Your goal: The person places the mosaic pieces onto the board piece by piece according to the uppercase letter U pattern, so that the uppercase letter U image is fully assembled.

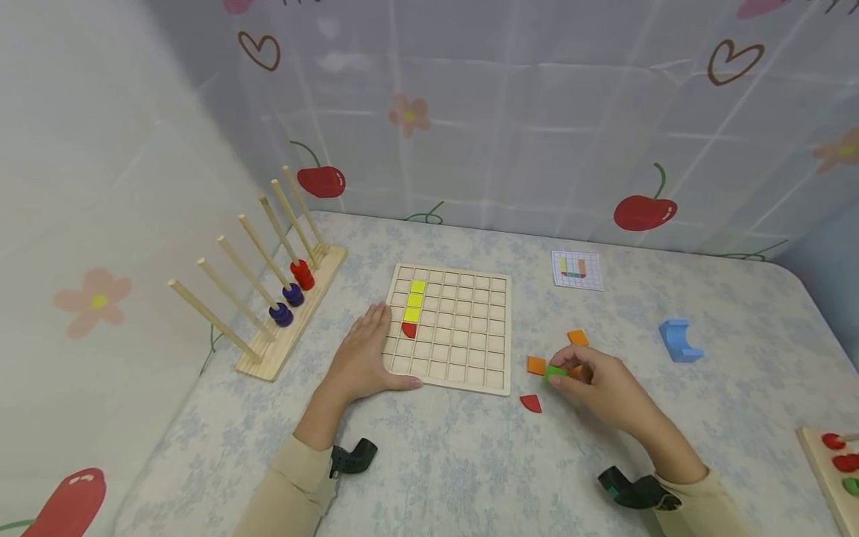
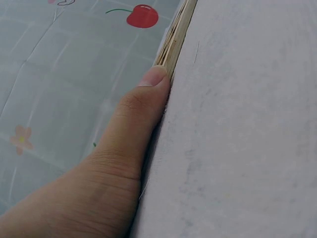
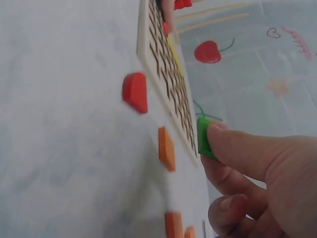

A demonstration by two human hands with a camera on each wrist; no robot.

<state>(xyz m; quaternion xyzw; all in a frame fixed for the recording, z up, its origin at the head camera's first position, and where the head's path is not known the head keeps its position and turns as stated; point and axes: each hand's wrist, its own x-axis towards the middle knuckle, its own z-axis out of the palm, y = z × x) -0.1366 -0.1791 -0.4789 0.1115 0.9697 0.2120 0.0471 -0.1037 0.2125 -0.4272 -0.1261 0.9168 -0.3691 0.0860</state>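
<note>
My left hand [image 1: 362,354] rests at the lower left corner of a wooden grid board [image 1: 463,335], fingers along its left side and thumb along the front edge. The left wrist view shows that thumb [image 2: 133,114] against the board's edge. On the board, three yellow squares [image 1: 414,301] stand in a column above a red quarter-circle piece [image 1: 409,330]. To the right of the board, my right hand [image 1: 600,384] pinches a green square tile [image 3: 204,139] between thumb and fingertips. Orange squares [image 1: 536,365] and another red quarter-circle [image 1: 531,403] lie on the table nearby.
A wooden peg rack [image 1: 302,321] with blue and red rings stands left of the board. A small pattern card [image 1: 577,270] lies at the back right. Farther right are a blue curved block [image 1: 679,341] and part of another wooden toy [image 1: 828,470] at the table's edge.
</note>
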